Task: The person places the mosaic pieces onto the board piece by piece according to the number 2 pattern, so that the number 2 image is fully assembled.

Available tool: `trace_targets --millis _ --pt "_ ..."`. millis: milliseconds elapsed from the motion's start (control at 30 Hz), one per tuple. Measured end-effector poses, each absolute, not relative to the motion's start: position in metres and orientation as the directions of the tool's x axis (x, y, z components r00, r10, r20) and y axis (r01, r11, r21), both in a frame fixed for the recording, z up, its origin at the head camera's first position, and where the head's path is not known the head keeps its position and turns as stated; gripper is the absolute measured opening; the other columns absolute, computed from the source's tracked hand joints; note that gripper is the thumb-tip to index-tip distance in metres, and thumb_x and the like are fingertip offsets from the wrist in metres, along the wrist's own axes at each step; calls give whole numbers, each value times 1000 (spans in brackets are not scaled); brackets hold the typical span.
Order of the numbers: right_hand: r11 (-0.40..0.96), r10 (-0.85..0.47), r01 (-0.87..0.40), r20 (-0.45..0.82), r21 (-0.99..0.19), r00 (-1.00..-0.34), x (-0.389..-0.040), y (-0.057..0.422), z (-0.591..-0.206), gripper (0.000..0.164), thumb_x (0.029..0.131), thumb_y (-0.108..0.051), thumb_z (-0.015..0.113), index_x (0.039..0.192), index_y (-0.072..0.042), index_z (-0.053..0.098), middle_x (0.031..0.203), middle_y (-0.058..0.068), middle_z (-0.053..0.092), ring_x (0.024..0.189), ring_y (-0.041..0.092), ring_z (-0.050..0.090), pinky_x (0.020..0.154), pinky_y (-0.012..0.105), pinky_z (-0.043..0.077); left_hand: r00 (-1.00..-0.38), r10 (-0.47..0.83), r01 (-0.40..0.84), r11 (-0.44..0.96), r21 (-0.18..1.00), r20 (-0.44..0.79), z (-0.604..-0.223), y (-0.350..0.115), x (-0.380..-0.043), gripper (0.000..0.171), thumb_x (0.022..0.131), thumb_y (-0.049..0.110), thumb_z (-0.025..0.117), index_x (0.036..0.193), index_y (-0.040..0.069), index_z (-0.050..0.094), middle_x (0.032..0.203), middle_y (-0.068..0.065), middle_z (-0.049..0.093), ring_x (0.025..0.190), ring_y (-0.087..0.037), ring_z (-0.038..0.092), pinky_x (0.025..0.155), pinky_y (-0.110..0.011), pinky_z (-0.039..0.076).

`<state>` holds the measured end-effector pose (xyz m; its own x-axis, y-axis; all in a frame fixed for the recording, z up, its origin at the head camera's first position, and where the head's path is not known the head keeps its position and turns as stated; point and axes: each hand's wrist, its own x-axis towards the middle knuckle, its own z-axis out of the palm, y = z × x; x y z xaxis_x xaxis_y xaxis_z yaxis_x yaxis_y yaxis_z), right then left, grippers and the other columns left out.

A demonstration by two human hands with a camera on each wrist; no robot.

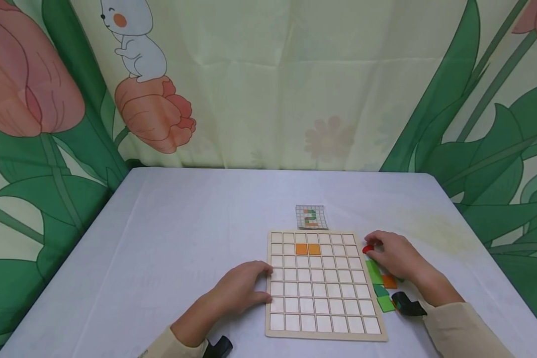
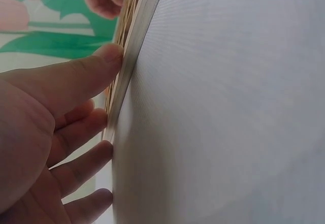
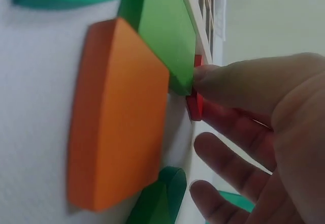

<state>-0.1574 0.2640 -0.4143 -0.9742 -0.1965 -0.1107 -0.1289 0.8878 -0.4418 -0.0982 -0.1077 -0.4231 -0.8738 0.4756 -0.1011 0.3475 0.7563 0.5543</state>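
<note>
A wooden grid board (image 1: 315, 289) lies flat on the table, with two orange square tiles (image 1: 307, 248) side by side in its second row. My left hand (image 1: 238, 291) rests against the board's left edge; in the left wrist view its thumb and fingertips (image 2: 104, 150) touch the rim, fingers loosely extended. Beside the upper right edge, my right hand (image 1: 396, 254) pinches a small red tile (image 1: 368, 248) between thumb and fingers. The red tile (image 3: 198, 107) is partly hidden by the thumb in the right wrist view.
Along the board's right side lie light green tiles (image 1: 374, 272), an orange tile (image 1: 389, 281) and a darker green rounded tile (image 1: 380, 290). Beyond the board's far edge sits a small pattern card (image 1: 312, 217). A printed curtain (image 1: 259, 99) hangs behind the white table (image 1: 183, 219).
</note>
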Motion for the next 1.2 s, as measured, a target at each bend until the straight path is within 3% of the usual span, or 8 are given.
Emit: trace_targets --millis 200,533,833,1200 --pt "876 -191 -110 -128 -470 -973 -157 263 -416 38 89 -5 66 126 3 61 115 20 63 101 35 56 92 57 51 -873 475 342 754 560 -107 -422 -108 -97 50 81 26 86 122 10 63 120 2 65 120 -20 58 102 -38 47" --pt "895 -158 -81 -142 -438 -977 -159 262 -413 42 92 -17 72 126 4 60 110 19 64 92 30 56 81 47 56 -873 480 352 749 562 -93 -424 -108 -98 51 81 27 86 123 9 63 119 2 65 119 -20 58 101 -38 48" --pt "891 -159 -76 -152 -447 -975 -159 261 -414 40 91 -10 69 128 3 60 105 15 62 87 27 54 74 39 56 -875 475 348 750 562 -92 -424 -108 -98 50 80 27 86 122 10 64 118 3 65 119 -19 58 101 -37 48" --pt "887 -168 -78 -161 -455 -973 -161 262 -412 39 92 -13 70 126 2 61 103 13 63 87 27 54 73 39 54 -877 472 344 749 567 -92 -424 -109 -98 51 81 27 86 123 11 63 118 4 65 119 -18 58 102 -37 47"
